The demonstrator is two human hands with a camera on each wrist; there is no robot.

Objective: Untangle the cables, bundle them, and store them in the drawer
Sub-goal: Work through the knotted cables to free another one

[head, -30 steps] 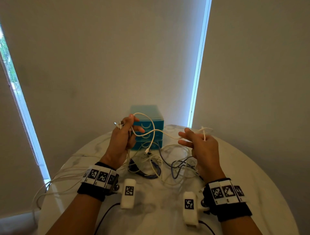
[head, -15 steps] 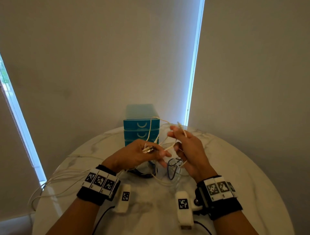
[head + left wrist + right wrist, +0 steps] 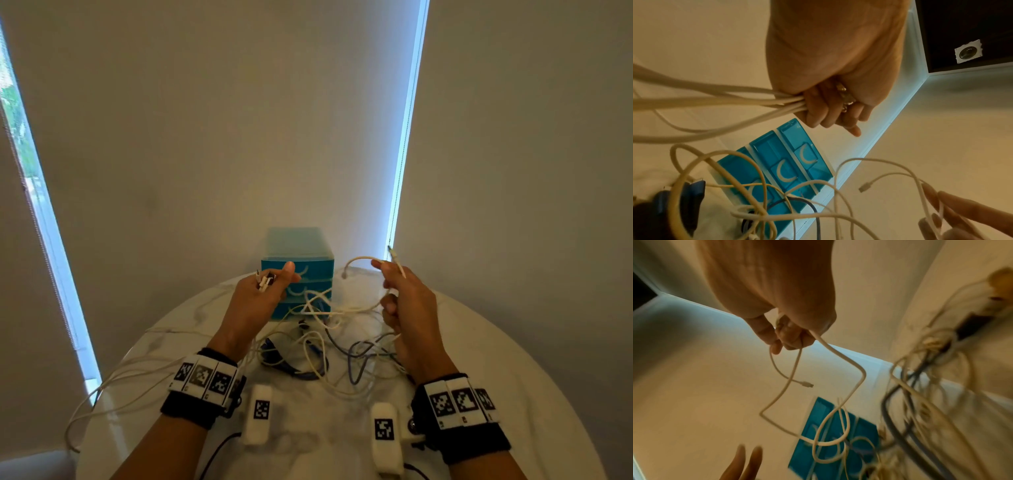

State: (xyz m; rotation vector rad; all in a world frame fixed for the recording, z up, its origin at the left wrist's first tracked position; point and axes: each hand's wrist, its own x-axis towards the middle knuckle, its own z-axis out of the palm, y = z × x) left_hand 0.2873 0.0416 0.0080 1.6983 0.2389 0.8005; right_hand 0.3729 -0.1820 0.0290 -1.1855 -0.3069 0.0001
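Note:
A tangle of white and dark blue cables (image 3: pixel 329 346) lies on the round marble table (image 3: pixel 496 377) in front of a small blue drawer unit (image 3: pixel 297 270) with its drawers closed. My left hand (image 3: pixel 267 291) is raised left of the unit and grips several white cable ends (image 3: pixel 748 97), their plugs (image 3: pixel 263 281) sticking out above the fingers. My right hand (image 3: pixel 400 291) is raised to the right and holds a thin white cable (image 3: pixel 838 353); one plug (image 3: pixel 394 257) points up past the fingers and another end (image 3: pixel 345 274) loops toward the unit.
Long white cables (image 3: pixel 113 383) trail off the table's left edge. Walls stand close behind the drawer unit, with bright window strips at left (image 3: pixel 30 192) and right (image 3: pixel 406 130). Bare marble lies at the near centre and far right of the table.
Both hands have drawn apart from the centre, where they met half a second ago. The left went left with its plugs, the right rose to the right with the thin white cable.

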